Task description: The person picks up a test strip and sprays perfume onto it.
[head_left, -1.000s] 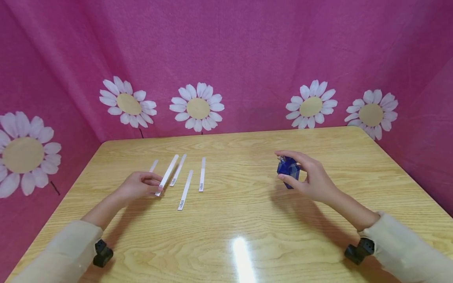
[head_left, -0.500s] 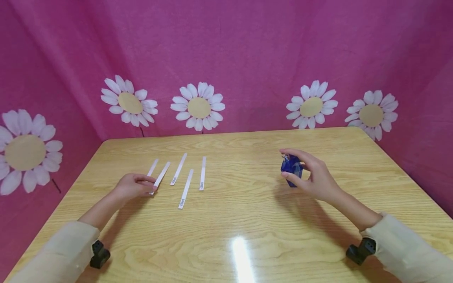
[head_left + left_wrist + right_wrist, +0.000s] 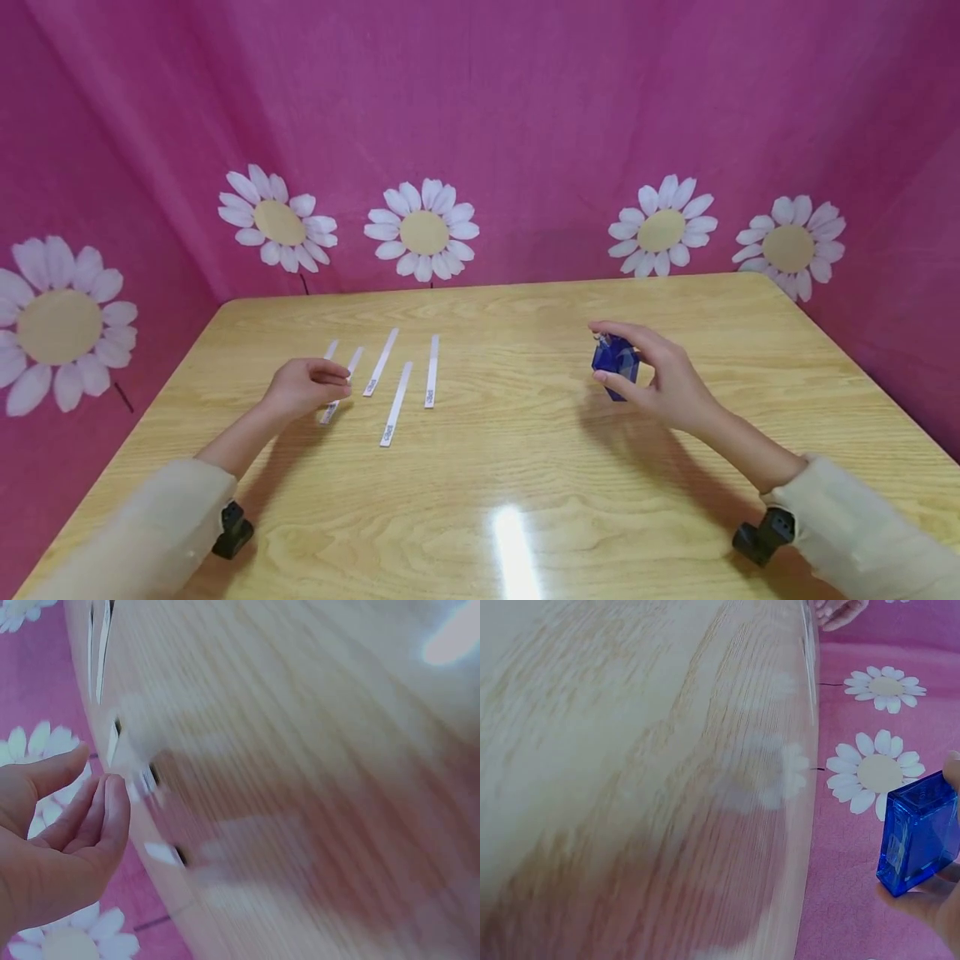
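Head view: a blue glass bottle is held above the right part of the tabletop, tilted a little; the right hand grasps it, thumb against its side and index finger reaching over its small metallic top; in the right wrist view its faceted, see-through body shows between the fingers and thumb.

Well apart, at the other side, the left hand is loose and relaxed, thumb apart from the fingertips in the left wrist view; it hovers over a white strip and covers its middle; a second strip lies just beyond, partly hidden by the same hand; three more strips lie to the right, spaced apart and slanted, one farther back, one nearer the person, one at the right end; dark print marks the near ends of these three.

Beige sleeves cover both forearms, a black device at each wrist; behind the wood-grained surface hangs a magenta cloth printed with white daisies.
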{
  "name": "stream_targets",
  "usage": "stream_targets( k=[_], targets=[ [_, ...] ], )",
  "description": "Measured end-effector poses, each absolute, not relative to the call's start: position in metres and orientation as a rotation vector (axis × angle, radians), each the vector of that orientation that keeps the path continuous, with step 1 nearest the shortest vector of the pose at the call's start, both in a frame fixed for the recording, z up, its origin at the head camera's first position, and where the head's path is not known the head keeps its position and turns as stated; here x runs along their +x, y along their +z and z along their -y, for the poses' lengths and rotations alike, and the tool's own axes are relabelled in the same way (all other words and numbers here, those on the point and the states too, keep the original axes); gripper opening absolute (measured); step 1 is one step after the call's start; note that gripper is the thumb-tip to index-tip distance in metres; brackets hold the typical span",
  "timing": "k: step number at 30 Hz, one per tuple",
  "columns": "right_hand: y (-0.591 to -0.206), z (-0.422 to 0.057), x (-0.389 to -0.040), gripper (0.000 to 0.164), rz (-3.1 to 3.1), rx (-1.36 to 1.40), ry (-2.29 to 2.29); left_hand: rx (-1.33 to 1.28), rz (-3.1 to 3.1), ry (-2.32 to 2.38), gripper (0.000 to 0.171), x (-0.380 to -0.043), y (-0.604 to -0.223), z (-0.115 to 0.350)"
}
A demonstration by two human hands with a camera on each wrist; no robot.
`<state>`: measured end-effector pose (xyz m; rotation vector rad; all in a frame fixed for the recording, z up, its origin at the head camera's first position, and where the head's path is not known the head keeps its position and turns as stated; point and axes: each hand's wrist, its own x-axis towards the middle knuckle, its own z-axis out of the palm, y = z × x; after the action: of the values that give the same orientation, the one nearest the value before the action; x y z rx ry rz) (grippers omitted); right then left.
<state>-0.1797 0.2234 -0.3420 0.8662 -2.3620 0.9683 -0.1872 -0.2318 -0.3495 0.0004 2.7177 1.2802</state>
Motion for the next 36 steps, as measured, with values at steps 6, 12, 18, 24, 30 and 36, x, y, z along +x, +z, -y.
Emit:
stream_targets(
  k=[6,12,18,24,30,36],
  targets=[
    [-0.343,-0.223,-0.179,0.062,2.363,0.865,0.951,0.069,-2.829,1.172,0.032,-0.196,-0.357,0.211],
    [-0.348,-0.226,-0.177,0.062,2.379,0.856,0.940,0.126,-2.923,1.086,0.031,-0.200,-0.365,0.201],
    [-0.348,-0.229,-0.176,0.063,2.374,0.833,0.898,0.177,-2.948,1.087,0.030,-0.203,-0.362,0.198],
    [-0.350,-0.232,-0.177,0.064,2.393,0.836,0.896,0.120,-2.910,1.092,0.033,-0.204,-0.362,0.200],
    [-0.351,-0.232,-0.176,0.065,2.404,0.836,0.915,0.084,-2.863,1.132,0.036,-0.205,-0.364,0.203],
    [-0.349,-0.232,-0.176,0.065,2.389,0.826,0.898,0.063,-2.839,1.154,0.038,-0.205,-0.362,0.203]
  ],
)
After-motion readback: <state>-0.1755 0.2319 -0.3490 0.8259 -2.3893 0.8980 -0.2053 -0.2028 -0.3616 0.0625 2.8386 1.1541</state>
